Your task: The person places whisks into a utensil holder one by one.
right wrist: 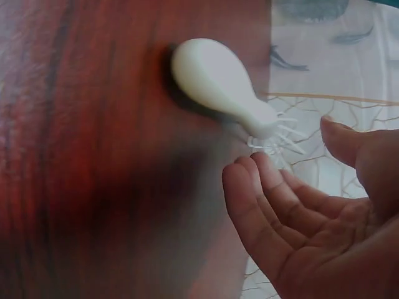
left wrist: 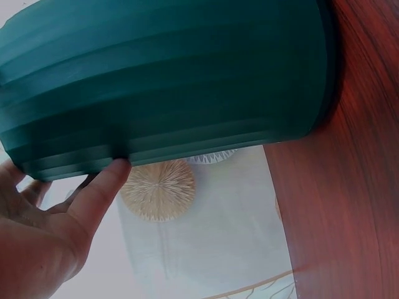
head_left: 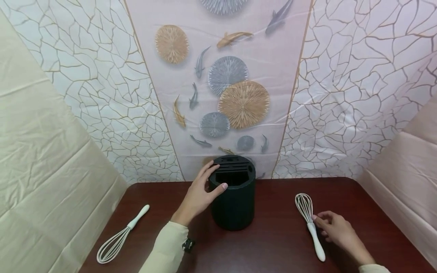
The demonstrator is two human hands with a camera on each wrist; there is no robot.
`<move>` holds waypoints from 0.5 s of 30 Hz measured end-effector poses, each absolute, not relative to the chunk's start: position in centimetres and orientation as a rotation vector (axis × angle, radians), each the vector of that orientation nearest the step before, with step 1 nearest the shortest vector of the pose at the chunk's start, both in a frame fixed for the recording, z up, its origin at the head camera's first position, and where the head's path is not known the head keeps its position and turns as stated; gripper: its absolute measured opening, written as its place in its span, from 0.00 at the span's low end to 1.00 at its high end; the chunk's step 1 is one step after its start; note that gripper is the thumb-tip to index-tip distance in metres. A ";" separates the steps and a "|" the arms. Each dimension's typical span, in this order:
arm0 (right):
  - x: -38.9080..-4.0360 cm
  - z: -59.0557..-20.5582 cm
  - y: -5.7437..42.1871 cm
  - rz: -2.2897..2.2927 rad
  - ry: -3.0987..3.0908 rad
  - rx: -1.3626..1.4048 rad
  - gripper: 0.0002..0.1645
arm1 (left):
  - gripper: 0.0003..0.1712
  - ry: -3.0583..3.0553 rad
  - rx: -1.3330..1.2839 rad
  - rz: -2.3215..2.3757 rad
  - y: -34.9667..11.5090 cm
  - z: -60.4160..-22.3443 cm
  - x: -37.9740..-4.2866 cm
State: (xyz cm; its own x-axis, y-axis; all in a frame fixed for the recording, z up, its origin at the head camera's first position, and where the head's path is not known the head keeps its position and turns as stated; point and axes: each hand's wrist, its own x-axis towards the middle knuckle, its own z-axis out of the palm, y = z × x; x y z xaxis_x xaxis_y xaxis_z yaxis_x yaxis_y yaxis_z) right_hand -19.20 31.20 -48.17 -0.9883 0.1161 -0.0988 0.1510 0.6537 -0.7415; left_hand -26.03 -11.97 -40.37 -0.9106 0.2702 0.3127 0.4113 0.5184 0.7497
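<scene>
A dark green ribbed cylindrical holder (head_left: 233, 206), with slots and a wide opening in its black top, stands upright near the table's back edge. At its upper left side is my left hand (head_left: 198, 195), fingers extended along the rim; the left wrist view shows the thumb (left wrist: 103, 187) touching the ribbed wall. A white whisk (head_left: 315, 240) lies to the right, handle toward me. Beside its neck hovers my right hand (head_left: 338, 229), fingers loosely bent. In the right wrist view, thumb and fingers stand apart near the whisk's handle (right wrist: 215, 78), with nothing gripped.
Another white whisk (head_left: 131, 223) lies at the left of the dark red-brown table (head_left: 269, 246), its wires toward me. A patterned cloth (head_left: 191, 113) hangs behind the table, and pale cloth walls (head_left: 41, 159) flank both sides.
</scene>
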 end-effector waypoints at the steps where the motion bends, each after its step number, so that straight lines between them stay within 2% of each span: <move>1: -19.2 -48.4 31.2 -1.269 2.801 0.239 0.32 | 0.42 -2.599 -0.588 -1.346 -12.0 -40.4 -26.0; 11: -19.4 -49.7 30.5 -1.336 2.732 0.317 0.23 | 0.41 -2.588 -0.589 -1.343 -12.1 -40.5 -26.1; 15: -19.5 -49.6 29.9 -1.321 2.745 0.332 0.22 | 0.42 -2.590 -0.583 -1.328 -12.0 -40.6 -26.1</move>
